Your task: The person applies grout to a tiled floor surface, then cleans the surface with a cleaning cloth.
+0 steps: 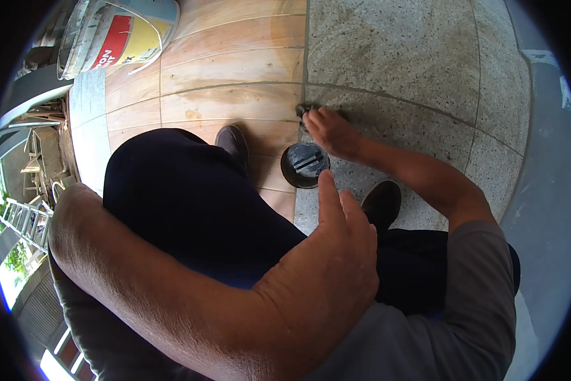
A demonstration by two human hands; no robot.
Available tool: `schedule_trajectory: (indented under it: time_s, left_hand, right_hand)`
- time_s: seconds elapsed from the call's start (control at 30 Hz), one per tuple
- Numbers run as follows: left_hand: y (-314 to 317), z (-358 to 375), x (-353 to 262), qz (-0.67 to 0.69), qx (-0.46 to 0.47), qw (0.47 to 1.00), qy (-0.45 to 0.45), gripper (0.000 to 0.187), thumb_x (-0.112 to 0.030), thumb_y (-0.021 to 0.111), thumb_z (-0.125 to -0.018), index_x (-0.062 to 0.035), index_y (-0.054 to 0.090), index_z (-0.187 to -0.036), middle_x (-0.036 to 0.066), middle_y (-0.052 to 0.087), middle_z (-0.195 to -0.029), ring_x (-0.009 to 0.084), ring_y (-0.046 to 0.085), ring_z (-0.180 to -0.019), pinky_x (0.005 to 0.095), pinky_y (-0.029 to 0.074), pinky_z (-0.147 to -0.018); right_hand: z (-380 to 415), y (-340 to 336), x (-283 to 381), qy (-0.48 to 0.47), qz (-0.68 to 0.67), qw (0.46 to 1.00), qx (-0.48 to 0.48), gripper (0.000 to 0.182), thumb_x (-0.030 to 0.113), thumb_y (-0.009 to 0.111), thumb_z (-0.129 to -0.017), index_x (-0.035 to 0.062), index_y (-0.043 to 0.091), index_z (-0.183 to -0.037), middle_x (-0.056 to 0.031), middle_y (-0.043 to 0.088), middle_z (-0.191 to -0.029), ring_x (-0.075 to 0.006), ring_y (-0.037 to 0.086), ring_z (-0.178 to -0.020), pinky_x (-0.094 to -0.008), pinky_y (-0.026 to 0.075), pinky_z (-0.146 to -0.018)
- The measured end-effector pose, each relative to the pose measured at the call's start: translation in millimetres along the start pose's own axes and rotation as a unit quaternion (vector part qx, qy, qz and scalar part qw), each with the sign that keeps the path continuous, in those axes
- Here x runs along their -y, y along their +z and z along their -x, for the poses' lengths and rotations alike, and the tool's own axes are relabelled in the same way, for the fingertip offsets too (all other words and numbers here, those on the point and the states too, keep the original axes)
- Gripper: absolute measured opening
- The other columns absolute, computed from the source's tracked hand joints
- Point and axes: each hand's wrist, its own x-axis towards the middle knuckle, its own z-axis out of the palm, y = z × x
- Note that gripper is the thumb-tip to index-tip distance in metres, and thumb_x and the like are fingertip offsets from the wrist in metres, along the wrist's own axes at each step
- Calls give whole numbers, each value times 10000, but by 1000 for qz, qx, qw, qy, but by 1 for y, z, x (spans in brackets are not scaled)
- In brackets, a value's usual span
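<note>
My right hand (331, 132) reaches down to the floor with its fingers closed over a dark, dirty rag or sponge (307, 109). It presses at the seam where wood-look tiles (234, 101) meet speckled grey tiles (393, 57). Close below that hand stands a small round dark tub (286, 170) with grey material inside and a dark strip across it. My left hand (336, 244) is raised in front of my body, fingers stretched out and nothing in them. In this view its index fingertip overlaps the tub's lower edge.
A white paint bucket (117, 38) with a red and yellow label and wire handle is at upper left. My shoes (383, 202) flank the tub. A grey wall (552, 165) runs along the right. A ladder (28, 222) and stacked wood are at far left.
</note>
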Motion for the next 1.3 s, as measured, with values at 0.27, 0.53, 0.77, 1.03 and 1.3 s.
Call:
schedule_trajectory:
  time_s: [0.27, 0.53, 0.77, 1.03, 1.3]
  left_hand:
    - [12, 9, -17, 25, -67, 995, -65, 317, -142, 580, -877, 48, 700, -1100, 244, 645, -1124, 349, 608, -1152, 522, 437, -1062]
    - [3, 1, -8, 67, 23, 996, -47, 422, -266, 558, -923, 24, 700, -1195, 248, 649, -1230, 388, 581, -1246, 624, 434, -1050]
    - [4, -4, -4, -29, 18, 999, 10, 442, -308, 535, -952, 15, 714, -1196, 264, 651, -1278, 416, 581, -1269, 686, 432, -1053]
    - [-17, 13, -15, -2, 59, 997, -45, 503, -213, 668, -825, 30, 647, -1266, 178, 624, -1274, 365, 561, -1235, 581, 382, -1103]
    - [18, 4, -19, -41, 70, 994, 76, 512, -241, 465, -992, 33, 552, -1415, 277, 632, -1282, 395, 572, -1276, 647, 410, -1096]
  right_hand:
    - [-19, -23, -33, 56, -307, 950, 27, 340, 196, 652, -946, -2, 677, -1221, -175, 630, -1086, -335, 648, -895, -398, 543, -822]
    - [-8, -26, -57, 144, -20, 988, -56, 428, 117, 636, -931, -110, 553, -1285, -185, 575, -1082, -328, 607, -971, -400, 525, -842]
    - [-13, 11, 39, 60, -240, 965, 85, 363, 75, 633, -870, -54, 622, -1209, -167, 579, -1021, -325, 617, -930, -422, 533, -813]
    - [-42, -55, -127, 191, -105, 975, -54, 379, 199, 667, -958, -26, 644, -1262, -181, 632, -1125, -291, 634, -1002, -419, 560, -862]
    - [-4, -34, -62, 98, -1, 995, -6, 328, 69, 630, -922, -13, 631, -1239, -151, 595, -1108, -304, 619, -999, -430, 539, -867]
